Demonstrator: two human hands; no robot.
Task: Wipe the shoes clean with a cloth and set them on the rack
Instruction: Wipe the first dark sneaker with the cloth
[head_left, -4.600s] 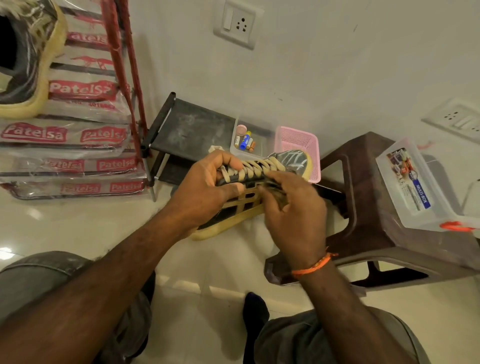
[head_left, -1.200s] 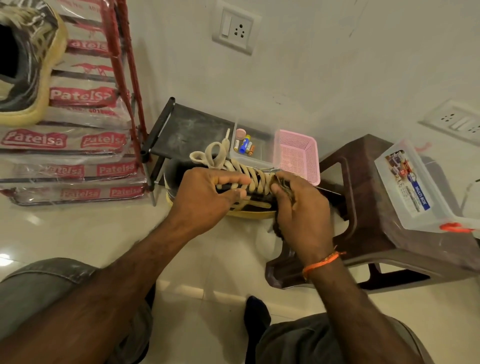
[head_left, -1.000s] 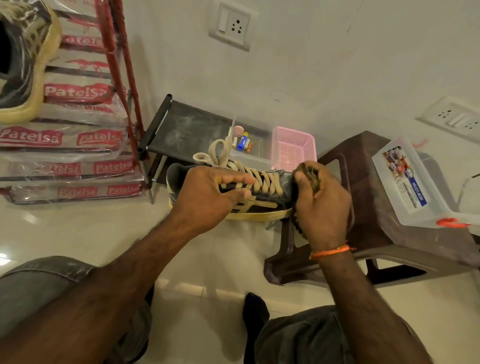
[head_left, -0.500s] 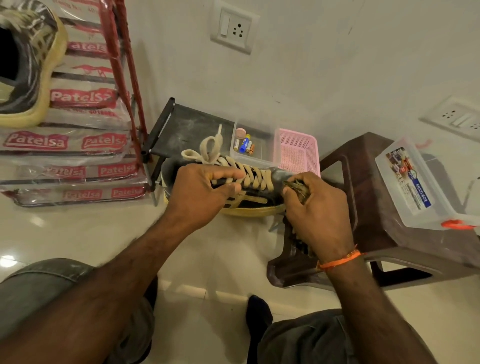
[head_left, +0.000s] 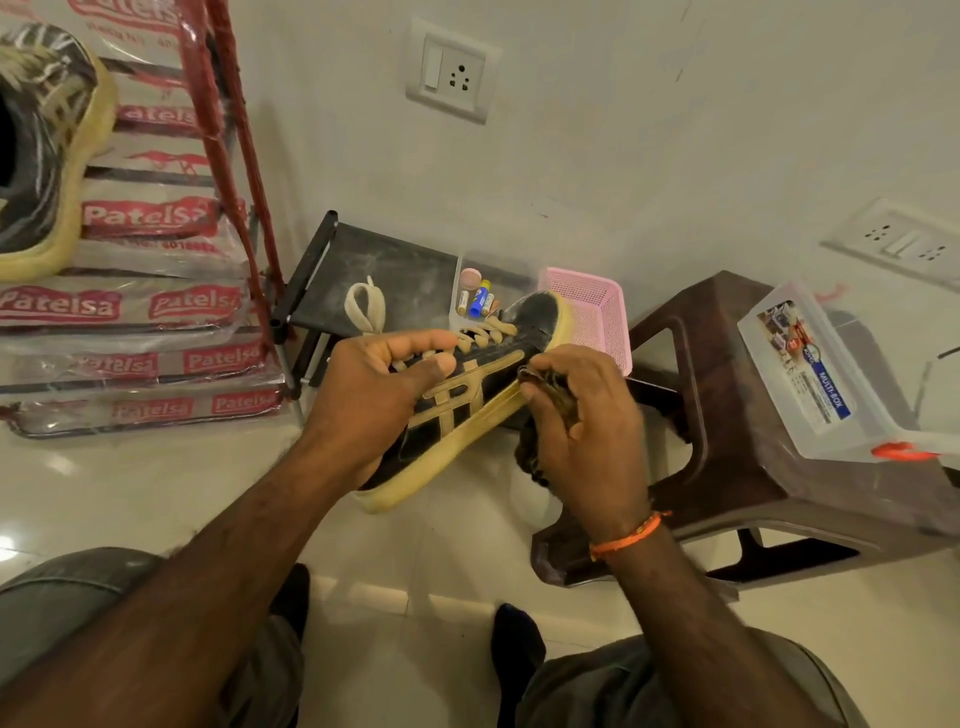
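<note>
1. One black lace-up sneaker with tan stripes and a yellowed rubber sole (head_left: 467, 410) is in the hands, held tilted in the air above the pale tiled floor (head_left: 156, 478), toe pointing away toward the pink plastic mesh basket (head_left: 597, 312).
2. The left hand (head_left: 374, 400) is closed around the shoe's upper at the laces, thumb lying across the side.
3. The right hand (head_left: 582, 426) is curled shut on a dark mottled cloth (head_left: 545, 410), which is pressed against the sole edge near the toe; wiping looks to be under way, not finished.
4. A second, matching sneaker (head_left: 41, 150) sits on the red-framed metal rack with plastic-wrapped shelves (head_left: 228, 171) at upper left, so that half of the job appears done.
5. What remains, by my reading: finish wiping this shoe, then set it on the rack beside its mate.
</note>
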